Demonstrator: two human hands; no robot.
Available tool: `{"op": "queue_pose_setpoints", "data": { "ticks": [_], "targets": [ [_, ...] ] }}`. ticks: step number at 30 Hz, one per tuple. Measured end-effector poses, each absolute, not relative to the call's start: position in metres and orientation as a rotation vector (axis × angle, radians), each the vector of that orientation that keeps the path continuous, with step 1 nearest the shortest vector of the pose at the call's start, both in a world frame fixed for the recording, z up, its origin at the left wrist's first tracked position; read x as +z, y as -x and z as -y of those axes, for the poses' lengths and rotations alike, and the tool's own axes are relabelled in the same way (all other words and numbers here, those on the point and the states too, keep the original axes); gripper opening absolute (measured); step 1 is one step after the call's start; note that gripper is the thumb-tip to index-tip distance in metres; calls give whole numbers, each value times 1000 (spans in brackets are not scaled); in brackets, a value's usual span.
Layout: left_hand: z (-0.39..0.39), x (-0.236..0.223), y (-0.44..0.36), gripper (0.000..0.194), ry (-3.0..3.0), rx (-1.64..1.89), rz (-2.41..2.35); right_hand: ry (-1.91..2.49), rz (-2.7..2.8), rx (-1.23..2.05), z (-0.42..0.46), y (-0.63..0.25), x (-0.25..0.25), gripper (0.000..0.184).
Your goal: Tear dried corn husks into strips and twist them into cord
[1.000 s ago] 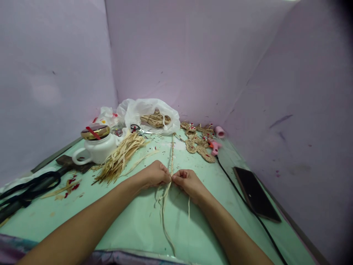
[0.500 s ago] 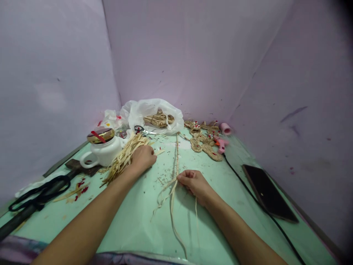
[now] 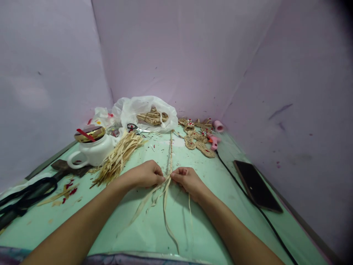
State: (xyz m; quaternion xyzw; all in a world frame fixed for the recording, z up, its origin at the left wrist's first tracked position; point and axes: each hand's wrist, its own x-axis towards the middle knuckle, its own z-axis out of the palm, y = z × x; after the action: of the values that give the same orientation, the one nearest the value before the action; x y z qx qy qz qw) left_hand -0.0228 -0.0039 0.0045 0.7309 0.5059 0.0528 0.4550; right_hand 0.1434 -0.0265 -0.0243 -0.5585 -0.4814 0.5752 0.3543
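Note:
A thin straw braid (image 3: 171,151) runs from the far part of the table toward me, with loose strands (image 3: 164,206) fanning out from its near end. My right hand (image 3: 189,181) pinches the braid where the strands split. Just left of that point, my left hand (image 3: 150,173) is closed, its fingertips on a pale straw strip (image 3: 145,201) that trails down to the left. One thin strand hangs below my right hand. A bundle of dry straw strips (image 3: 120,156) lies beyond my left forearm.
At left stand a white mug (image 3: 95,151) with a gold lid and a dark-handled tool (image 3: 62,171). Behind are a plastic bag (image 3: 127,114) of straw and scissors (image 3: 132,126). To the right lie coiled straw pieces (image 3: 205,149), a pink glue gun (image 3: 213,141) with cord, and a phone (image 3: 256,186).
My left hand has come from the straw bundle to the braid's near end, and a pale strip now trails from it. My right hand keeps its pinch. The view has shifted slightly.

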Motion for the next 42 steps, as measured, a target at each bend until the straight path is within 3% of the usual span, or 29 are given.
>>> {"op": "queue_pose_setpoints", "data": {
  "ticks": [4,11,20,26,35,42],
  "targets": [
    [-2,-9,15,26,-1685,241,-1372,1468,1234,1495,27,-143,-21,13],
    [-2,-19,5,21,-2016,369,-1478,1510,1278,1468,27,-145,-23,14],
    [2,-6,12,11,-1845,424,-1256,1504,1288,1460,25,-145,-25,12],
    [1,-6,8,40,-1376,419,-1297,1498,1260,1483,26,-145,-21,11],
    [3,-12,3,11,-1446,473,-1384,1502,1277,1459,26,-145,-23,11],
    [6,-7,2,17,-1378,437,-1347,1498,1261,1449,26,-144,-23,11]
  ]
}}
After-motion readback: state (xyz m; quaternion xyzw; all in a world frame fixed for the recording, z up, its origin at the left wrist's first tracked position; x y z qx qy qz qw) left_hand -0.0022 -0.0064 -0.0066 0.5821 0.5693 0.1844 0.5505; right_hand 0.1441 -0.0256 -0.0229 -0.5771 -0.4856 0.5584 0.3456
